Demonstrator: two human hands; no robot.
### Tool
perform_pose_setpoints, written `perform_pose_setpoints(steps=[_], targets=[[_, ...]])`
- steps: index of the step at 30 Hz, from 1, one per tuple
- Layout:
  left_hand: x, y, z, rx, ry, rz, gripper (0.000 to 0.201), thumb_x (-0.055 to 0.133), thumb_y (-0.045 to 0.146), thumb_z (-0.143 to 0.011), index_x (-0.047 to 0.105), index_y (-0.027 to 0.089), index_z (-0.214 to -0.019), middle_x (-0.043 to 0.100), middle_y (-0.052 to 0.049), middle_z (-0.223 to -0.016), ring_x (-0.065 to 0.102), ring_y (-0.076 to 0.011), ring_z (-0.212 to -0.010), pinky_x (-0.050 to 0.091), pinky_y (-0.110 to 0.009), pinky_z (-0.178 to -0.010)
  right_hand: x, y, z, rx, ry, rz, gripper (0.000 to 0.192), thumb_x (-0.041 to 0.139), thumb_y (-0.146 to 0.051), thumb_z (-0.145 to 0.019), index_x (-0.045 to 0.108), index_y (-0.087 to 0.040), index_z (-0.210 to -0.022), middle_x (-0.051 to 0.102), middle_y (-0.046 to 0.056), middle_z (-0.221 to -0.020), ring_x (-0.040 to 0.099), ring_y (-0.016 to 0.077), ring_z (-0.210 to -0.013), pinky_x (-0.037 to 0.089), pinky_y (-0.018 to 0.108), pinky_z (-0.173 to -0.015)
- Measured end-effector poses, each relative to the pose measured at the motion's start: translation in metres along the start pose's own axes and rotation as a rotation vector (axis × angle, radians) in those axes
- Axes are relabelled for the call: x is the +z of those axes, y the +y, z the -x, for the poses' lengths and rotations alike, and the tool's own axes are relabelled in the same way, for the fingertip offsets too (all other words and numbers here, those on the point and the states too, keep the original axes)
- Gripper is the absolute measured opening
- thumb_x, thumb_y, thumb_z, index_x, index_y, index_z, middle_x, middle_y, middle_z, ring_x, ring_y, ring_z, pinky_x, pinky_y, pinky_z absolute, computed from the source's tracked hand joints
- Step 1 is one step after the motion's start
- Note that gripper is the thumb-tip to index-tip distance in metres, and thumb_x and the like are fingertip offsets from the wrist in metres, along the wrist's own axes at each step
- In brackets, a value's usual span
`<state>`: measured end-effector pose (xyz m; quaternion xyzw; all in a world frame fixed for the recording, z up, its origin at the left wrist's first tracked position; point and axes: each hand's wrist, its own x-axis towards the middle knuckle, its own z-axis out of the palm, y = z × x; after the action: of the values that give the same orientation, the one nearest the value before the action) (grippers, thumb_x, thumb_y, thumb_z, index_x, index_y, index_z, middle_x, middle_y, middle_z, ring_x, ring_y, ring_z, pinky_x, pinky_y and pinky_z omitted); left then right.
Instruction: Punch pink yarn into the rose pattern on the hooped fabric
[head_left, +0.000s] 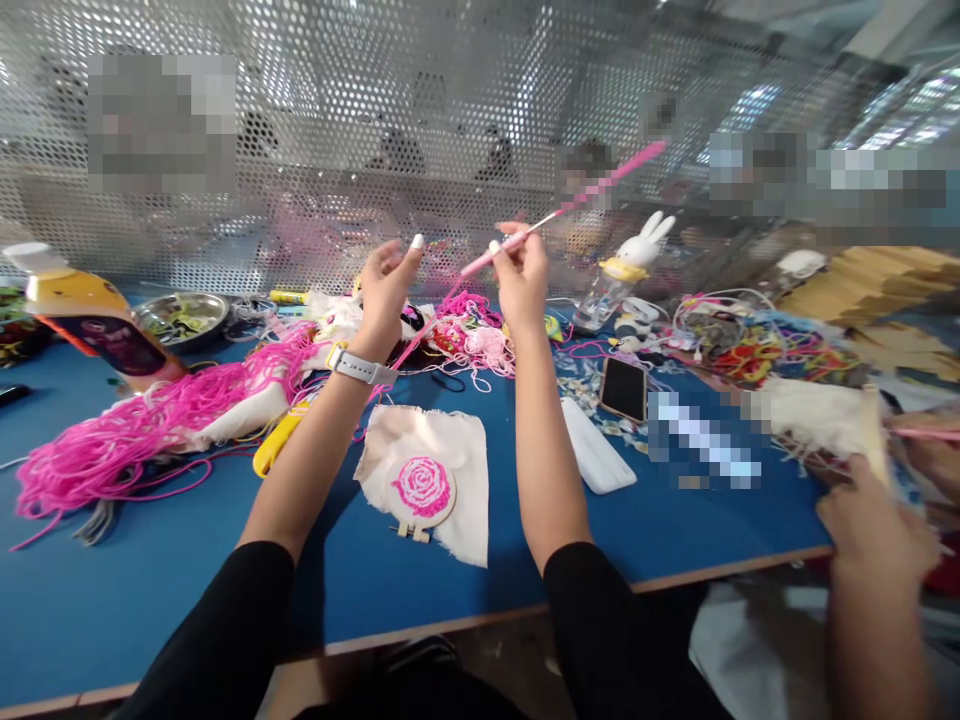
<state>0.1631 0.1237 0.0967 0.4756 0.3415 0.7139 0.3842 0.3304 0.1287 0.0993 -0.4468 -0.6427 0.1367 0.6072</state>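
Observation:
My right hand point(523, 290) is raised above the table, its fingers closed on a pink punch needle point(478, 262) with a thin metal shaft. Pink yarn point(622, 172) stretches up and right from the metal end. More yarn hangs from the handle end, down past my left wrist. My left hand point(388, 290) is held up beside it, thumb apart from the loosely bent fingers, with nothing visible in it. Between my forearms, a cream cloth point(469, 455) lies on the table in a small round embroidery hoop point(445, 512), bearing a pink and white spiral rose.
On the blue table point(420, 610) lie a heap of pink yarn point(150, 430), a yellow-handled tool point(279, 440), a white phone-shaped object point(598, 450) and a dark-screened phone point(624, 388). A bottle point(105, 320) and metal bowl point(184, 318) stand left. Another person's hand point(874, 520) is at right.

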Motion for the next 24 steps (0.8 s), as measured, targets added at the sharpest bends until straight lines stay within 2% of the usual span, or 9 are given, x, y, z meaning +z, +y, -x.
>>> perform_pose_setpoints(steps=[2, 4, 6, 8, 9, 13, 17, 21, 24], targets=[[-0.001, 0.013, 0.002, 0.121, -0.002, -0.046, 0.023, 0.077, 0.019, -0.074, 0.067, 0.02, -0.094, 0.063, -0.001, -0.085, 0.058, -0.0078, -0.072, 0.044, -0.016, -0.063, -0.003, -0.001, 0.003, -0.091, -0.084, 0.236, 0.025, 0.046, -0.034, -0.096, 0.061, -0.025, -0.113, 0.061, 0.011, -0.111, 0.054, 0.0275, -0.114, 0.045, 0.049, -0.099], [-0.001, 0.027, 0.007, 0.161, -0.066, -0.089, 0.027, 0.08, 0.017, -0.069, 0.07, 0.022, -0.093, 0.066, -0.002, -0.089, 0.06, -0.0094, -0.076, 0.045, -0.016, -0.064, -0.001, -0.002, 0.008, -0.151, -0.202, 0.432, 0.024, 0.043, -0.025, -0.096, 0.062, -0.023, -0.109, 0.059, 0.013, -0.111, 0.05, 0.0301, -0.115, 0.04, 0.054, -0.101], [-0.001, 0.036, 0.01, 0.189, -0.113, -0.146, 0.017, 0.079, 0.017, -0.071, 0.072, 0.022, -0.086, 0.067, -0.002, -0.086, 0.06, -0.0108, -0.076, 0.044, -0.017, -0.062, 0.006, -0.004, 0.012, -0.189, -0.297, 0.552, 0.025, 0.041, -0.018, -0.095, 0.063, -0.022, -0.108, 0.058, 0.013, -0.107, 0.049, 0.0306, -0.112, 0.04, 0.053, -0.099], [-0.004, 0.037, 0.007, 0.233, -0.129, -0.188, 0.005, 0.076, 0.019, -0.075, 0.072, 0.02, -0.076, 0.066, -0.002, -0.077, 0.06, -0.0114, -0.073, 0.043, -0.018, -0.061, 0.012, -0.005, 0.015, -0.223, -0.342, 0.606, 0.026, 0.042, -0.014, -0.094, 0.063, -0.022, -0.108, 0.058, 0.012, -0.103, 0.05, 0.0296, -0.108, 0.041, 0.05, -0.096], [-0.007, 0.036, 0.004, 0.256, -0.128, -0.199, 0.005, 0.075, 0.02, -0.076, 0.072, 0.019, -0.073, 0.065, -0.001, -0.072, 0.059, -0.0112, -0.071, 0.042, -0.019, -0.06, 0.014, -0.004, 0.016, -0.237, -0.352, 0.616, 0.026, 0.042, -0.013, -0.093, 0.063, -0.022, -0.107, 0.058, 0.012, -0.102, 0.05, 0.0288, -0.106, 0.042, 0.048, -0.095], [-0.026, 0.028, -0.017, 0.299, -0.053, -0.187, 0.01, 0.074, 0.023, -0.079, 0.071, 0.019, -0.07, 0.059, 0.001, -0.06, 0.053, -0.0088, -0.059, 0.036, -0.022, -0.054, 0.01, 0.003, 0.013, -0.242, -0.433, 0.612, 0.024, 0.043, -0.009, -0.091, 0.064, -0.02, -0.098, 0.062, 0.011, -0.1, 0.055, 0.0242, -0.095, 0.043, 0.037, -0.088], [-0.048, 0.031, -0.033, 0.299, -0.008, -0.159, 0.01, 0.075, 0.03, -0.08, 0.071, 0.024, -0.074, 0.061, 0.004, -0.061, 0.049, -0.0068, -0.06, 0.035, -0.025, -0.055, -0.001, 0.012, 0.008, -0.157, -0.564, 0.541, 0.019, 0.046, -0.008, -0.088, 0.063, -0.017, -0.091, 0.066, 0.009, -0.098, 0.058, 0.0208, -0.089, 0.042, 0.031, -0.083], [-0.067, 0.038, -0.039, 0.278, 0.019, -0.155, 0.016, 0.078, 0.037, -0.078, 0.069, 0.024, -0.079, 0.061, 0.004, -0.064, 0.05, -0.0061, -0.062, 0.035, -0.027, -0.058, -0.013, 0.018, 0.005, -0.051, -0.648, 0.367, 0.012, 0.05, -0.021, -0.092, 0.061, -0.018, -0.094, 0.065, 0.005, -0.087, 0.057, 0.0175, -0.078, 0.042, 0.028, -0.074], [-0.08, 0.039, -0.044, 0.232, 0.071, -0.162, 0.027, 0.079, 0.046, -0.073, 0.067, 0.024, -0.081, 0.063, 0.004, -0.069, 0.053, -0.0068, -0.066, 0.036, -0.027, -0.06, -0.026, 0.018, 0.004, 0.042, -0.766, 0.244, 0.022, 0.052, -0.036, -0.093, 0.064, -0.018, -0.096, 0.06, 0.002, -0.076, 0.053, 0.0148, -0.067, 0.039, 0.025, -0.063]])
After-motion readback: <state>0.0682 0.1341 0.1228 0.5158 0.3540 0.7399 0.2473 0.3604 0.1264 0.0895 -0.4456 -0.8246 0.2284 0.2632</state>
